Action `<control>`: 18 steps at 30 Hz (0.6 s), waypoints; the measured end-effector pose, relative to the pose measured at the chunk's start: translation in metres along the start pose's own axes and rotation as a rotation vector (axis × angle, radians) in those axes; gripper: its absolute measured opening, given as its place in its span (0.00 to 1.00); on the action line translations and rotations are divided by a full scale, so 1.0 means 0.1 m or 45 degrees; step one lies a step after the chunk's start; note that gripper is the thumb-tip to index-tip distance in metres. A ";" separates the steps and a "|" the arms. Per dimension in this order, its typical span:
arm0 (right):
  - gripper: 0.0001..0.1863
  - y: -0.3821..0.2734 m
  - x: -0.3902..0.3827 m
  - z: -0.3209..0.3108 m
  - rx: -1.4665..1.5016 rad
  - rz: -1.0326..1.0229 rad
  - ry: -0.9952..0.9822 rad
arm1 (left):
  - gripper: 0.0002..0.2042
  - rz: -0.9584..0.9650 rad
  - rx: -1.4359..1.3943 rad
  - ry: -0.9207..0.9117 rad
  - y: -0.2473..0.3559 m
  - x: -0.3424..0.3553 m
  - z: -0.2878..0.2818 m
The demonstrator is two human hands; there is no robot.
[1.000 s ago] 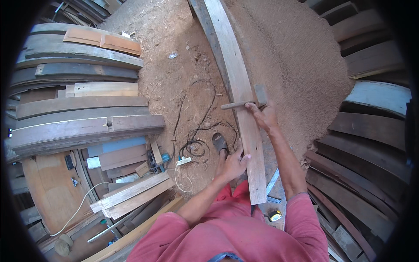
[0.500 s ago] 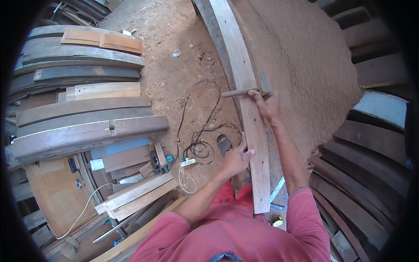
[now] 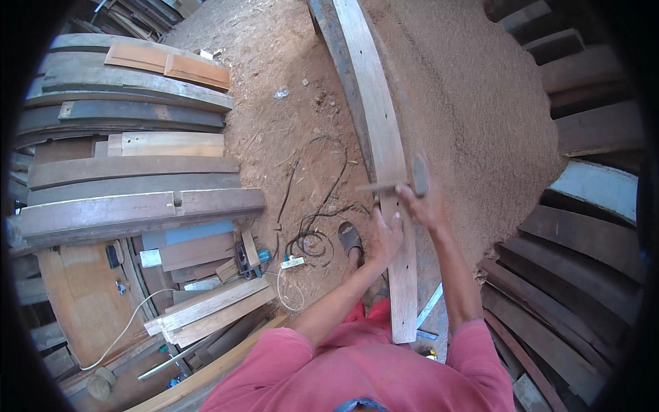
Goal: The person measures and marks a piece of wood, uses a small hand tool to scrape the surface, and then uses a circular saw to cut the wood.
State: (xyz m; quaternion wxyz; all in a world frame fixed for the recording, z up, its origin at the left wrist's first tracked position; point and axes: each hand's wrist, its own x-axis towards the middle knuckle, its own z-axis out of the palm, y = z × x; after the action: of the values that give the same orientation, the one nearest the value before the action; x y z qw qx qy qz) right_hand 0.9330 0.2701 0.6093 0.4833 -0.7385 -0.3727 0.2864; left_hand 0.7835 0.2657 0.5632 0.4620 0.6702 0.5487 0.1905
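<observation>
A long pale wooden board (image 3: 386, 141) runs from near my body to the far edge of the view, its far part lying along a darker timber (image 3: 341, 69). My left hand (image 3: 386, 237) grips the board's left edge, thumb on top and fingers partly hidden beneath. In my right hand (image 3: 423, 204) is a wooden marking gauge (image 3: 419, 176), slightly blurred. Its thin stem crosses the board's top face, and its block sits by the right edge. The fingers of the right hand are closed around it, just beyond the left hand.
Stacked planks (image 3: 137, 168) line the left side, and more timber (image 3: 583, 226) lines the right. A black cable (image 3: 312, 240) coils on the ground near a white power strip (image 3: 292, 262). A metal square (image 3: 430, 307) and a tape measure (image 3: 430, 355) lie near the board's close end.
My right hand has drawn the marking gauge along the board toward me. The left hand has shifted slightly farther up the board, so the two hands are closer together.
</observation>
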 end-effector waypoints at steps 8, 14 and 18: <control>0.35 0.40 0.15 0.16 0.000 0.000 0.017 | 0.32 -0.031 -0.009 -0.111 0.13 -0.07 -0.12; 0.29 0.11 0.84 0.19 0.307 -0.032 0.000 | 0.32 0.089 -0.067 -0.022 0.09 -0.01 -0.03; 0.31 0.13 0.54 0.14 0.208 0.111 0.001 | 0.27 -0.091 -0.207 -0.210 0.26 0.30 -0.20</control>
State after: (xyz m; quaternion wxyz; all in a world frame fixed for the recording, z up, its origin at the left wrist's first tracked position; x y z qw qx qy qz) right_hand 0.9556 0.3187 0.5890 0.5292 -0.7123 -0.3153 0.3364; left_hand 0.7926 0.3022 0.5872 0.5649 0.6239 0.5152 0.1618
